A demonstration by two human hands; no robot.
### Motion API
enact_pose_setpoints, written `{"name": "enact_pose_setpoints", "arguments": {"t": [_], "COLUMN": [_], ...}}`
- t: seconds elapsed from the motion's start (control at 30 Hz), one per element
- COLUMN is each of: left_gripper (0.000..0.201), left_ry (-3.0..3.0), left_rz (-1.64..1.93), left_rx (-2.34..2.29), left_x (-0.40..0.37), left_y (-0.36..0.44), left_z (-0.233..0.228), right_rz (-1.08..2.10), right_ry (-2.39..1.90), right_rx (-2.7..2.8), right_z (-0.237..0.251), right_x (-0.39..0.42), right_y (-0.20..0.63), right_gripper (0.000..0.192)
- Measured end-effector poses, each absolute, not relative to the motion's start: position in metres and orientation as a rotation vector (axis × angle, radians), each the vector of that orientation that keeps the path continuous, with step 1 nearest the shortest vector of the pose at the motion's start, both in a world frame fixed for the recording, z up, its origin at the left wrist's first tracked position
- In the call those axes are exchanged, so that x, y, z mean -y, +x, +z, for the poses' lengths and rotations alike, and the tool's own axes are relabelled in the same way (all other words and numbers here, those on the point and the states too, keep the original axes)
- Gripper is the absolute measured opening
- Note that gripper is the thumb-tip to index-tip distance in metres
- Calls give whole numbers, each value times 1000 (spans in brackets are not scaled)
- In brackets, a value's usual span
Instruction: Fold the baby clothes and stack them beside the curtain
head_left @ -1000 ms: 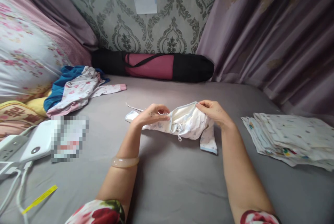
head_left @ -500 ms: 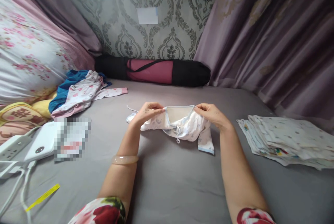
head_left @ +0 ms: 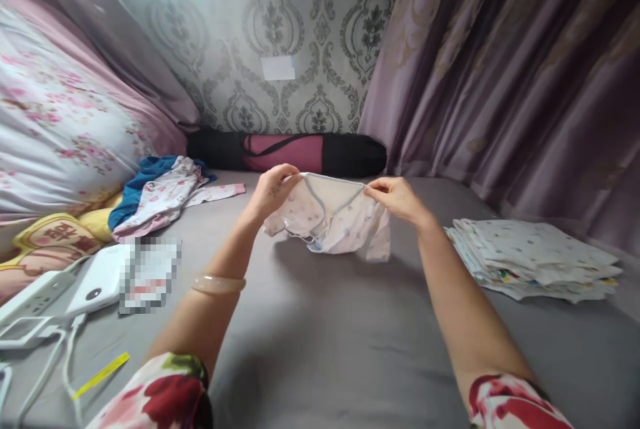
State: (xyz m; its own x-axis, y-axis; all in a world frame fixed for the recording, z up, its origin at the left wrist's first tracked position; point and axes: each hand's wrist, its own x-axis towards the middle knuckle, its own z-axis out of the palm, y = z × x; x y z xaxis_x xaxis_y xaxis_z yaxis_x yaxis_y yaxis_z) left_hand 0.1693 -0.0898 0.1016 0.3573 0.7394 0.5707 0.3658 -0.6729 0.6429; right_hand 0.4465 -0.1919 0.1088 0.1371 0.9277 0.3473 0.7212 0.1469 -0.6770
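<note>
A small white baby shirt (head_left: 345, 221) with a faint print, blue-grey neck trim and thin tie strings hangs over the grey bed sheet (head_left: 320, 336). My left hand (head_left: 276, 190) pinches its left shoulder by the neckline, and my right hand (head_left: 397, 198) pinches the right shoulder. Between them the back of the neckline is stretched nearly straight. One sleeve dangles beneath my right hand; the other is partly bunched below my left. The shirt's lower edge appears lifted, with a shadow under it.
At right lies a stack of folded printed cloths (head_left: 535, 256). Crumpled clothes (head_left: 160, 196) lie at left, near a white power bank (head_left: 100, 279), a power strip (head_left: 37, 299), cables and a yellow strip (head_left: 103, 374). A black and pink long bag (head_left: 285, 152) rests against the wall.
Both hands have risen, lifting the shirt off the sheet so its body and sleeves hang down. The camera view has tilted up slightly.
</note>
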Motion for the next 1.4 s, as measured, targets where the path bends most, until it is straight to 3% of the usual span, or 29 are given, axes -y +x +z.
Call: {"name": "enact_pose_setpoints", "arguments": {"t": [0.13,0.27,0.4,0.57,0.67,0.8,1.03,1.1,1.23,1.3,1.4], "left_gripper": [21,22,25,31,33,33,40,37,28,28,32], "left_ry": [2527,2612,2383,2082,2144,2162,2182,2300,2346,2297,2239], "left_rz": [1261,1414,1520,1174,1067,1337,964,998,1428,1398,1054], "left_rx": [-917,-882,-928,-869,-937,-1018,-540,-628,-903,-825,-611], "left_x": [93,107,135,152,133,112,126,124,123,126,128], "left_y": [157,148,134,114,122,137,116,124,143,143,134], "left_z": [147,180,199,208,197,184,196,194,191,193,197], "right_rz": [-164,-366,-92,437,354,128,567,461,86,170,441], "right_ry": [-1572,-1535,-1483,-1405,-1421,-1350,-1252,-1270,-1301,-1295,-1289], "right_rx": [1730,1716,1737,1842,1883,1878,1943,1922,1774,1812,1899], "right_z": [138,159,182,200,196,196,211,206,199,201,203], "right_x": [195,207,229,241,224,215,247,238,222,224,231], "right_y": [438,426,426,444,445,437,445,444,436,436,441], "right_gripper": [21,28,40,51,46,38,40,39,35,35,38]}}
